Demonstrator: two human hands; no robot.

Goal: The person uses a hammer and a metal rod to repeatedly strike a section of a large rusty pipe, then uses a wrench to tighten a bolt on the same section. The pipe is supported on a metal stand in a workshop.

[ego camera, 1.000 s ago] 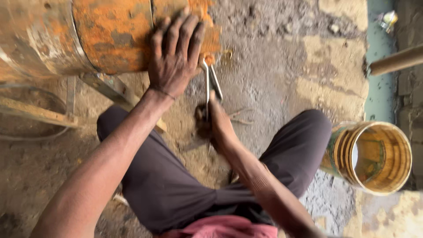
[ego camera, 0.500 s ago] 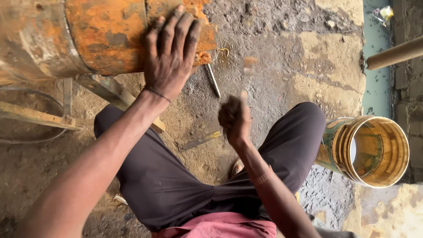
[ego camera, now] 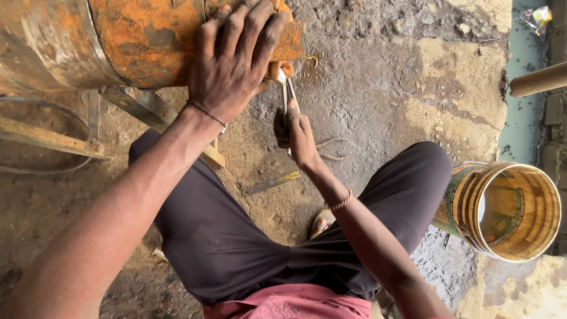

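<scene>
Back at the rusty drum's [ego camera: 147,35] edge with right hand [ego camera: 295,133] clenched on metal tongs [ego camera: 289,97], left hand [ego camera: 233,56] flat, fingers released.

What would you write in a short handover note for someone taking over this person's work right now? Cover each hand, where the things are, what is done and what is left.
Left hand: flat on the rusty drum, holding it steady on its side.
Right hand: gripping a metal tool, tip at the drum's ragged lower edge.
Nearby: a ruler on the ground between the knees, an open tin lying to the right.
Done: the edge by the tool looks torn and flaked.
Left: cannot tell how much of the edge remains.
</scene>
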